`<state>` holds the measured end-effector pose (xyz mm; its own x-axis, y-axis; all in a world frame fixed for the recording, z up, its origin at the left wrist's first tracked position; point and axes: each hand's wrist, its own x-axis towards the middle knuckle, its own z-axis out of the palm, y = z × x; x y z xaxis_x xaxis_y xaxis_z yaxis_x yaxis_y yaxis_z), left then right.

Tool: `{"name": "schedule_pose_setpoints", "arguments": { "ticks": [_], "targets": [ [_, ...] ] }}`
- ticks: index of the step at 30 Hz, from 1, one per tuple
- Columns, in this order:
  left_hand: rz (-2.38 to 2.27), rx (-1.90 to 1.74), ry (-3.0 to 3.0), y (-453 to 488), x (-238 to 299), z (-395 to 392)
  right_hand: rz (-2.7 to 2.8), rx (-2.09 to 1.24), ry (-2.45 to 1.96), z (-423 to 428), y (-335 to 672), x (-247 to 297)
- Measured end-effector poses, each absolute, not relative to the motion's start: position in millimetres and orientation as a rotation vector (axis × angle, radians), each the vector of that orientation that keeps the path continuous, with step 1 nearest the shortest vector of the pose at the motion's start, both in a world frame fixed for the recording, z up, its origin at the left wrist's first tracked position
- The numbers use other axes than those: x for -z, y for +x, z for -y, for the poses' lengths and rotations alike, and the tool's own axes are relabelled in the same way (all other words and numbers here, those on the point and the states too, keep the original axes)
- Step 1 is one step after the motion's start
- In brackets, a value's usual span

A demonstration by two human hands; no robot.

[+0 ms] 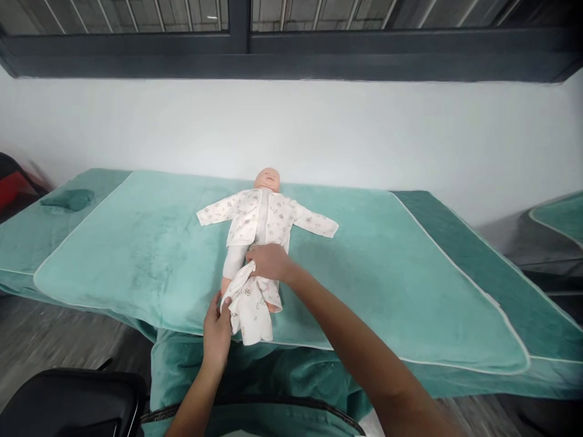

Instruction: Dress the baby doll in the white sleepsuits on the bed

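Note:
A baby doll [267,180] lies on its back on the green bed, head toward the wall, arms spread. It wears an open white printed jacket [282,212] over a plain white undergarment [235,258]. White printed baby pants [251,315] are bunched at the doll's legs. My right hand [269,262] is closed on the upper edge of the pants, over the doll's lower body. Lower and to the left, my left hand [217,328] pinches the side of the pants near the doll's foot. The pants partly hide the doll's legs.
The bed [387,273] has a light green cover with white piping and a face hole [68,200] at its left end. Behind it stands a white wall [319,133] under a dark window frame [291,57]. A black chair [73,400] is at the lower left.

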<state>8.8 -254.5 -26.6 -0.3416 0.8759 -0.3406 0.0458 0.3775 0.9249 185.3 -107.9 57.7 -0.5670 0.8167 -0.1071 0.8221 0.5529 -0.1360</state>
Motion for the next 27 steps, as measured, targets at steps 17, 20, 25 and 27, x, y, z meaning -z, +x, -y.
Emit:
{"name": "schedule_pose_setpoints", "arguments": {
  "ticks": [17, 20, 25, 27],
  "targets": [
    [-1.423, -1.103, 0.758, 3.1, 13.0, 238.7, -2.819, 0.105, 1.268, 126.5, 173.5, -56.1],
    [-1.443, -1.131, 0.813, 4.8, 8.5, 231.2, -2.834, 0.19, 1.401, 126.5, 179.5, -53.8],
    [-1.591, -1.18, 1.087, -5.5, 6.9, 201.2, -2.797, 0.25, 1.61, 127.1, 181.5, -52.1],
    [-1.61, -1.183, 1.244, -11.4, 8.6, 187.6, -2.798, 0.254, 1.634, 127.4, 180.4, -52.0]
  ]
}}
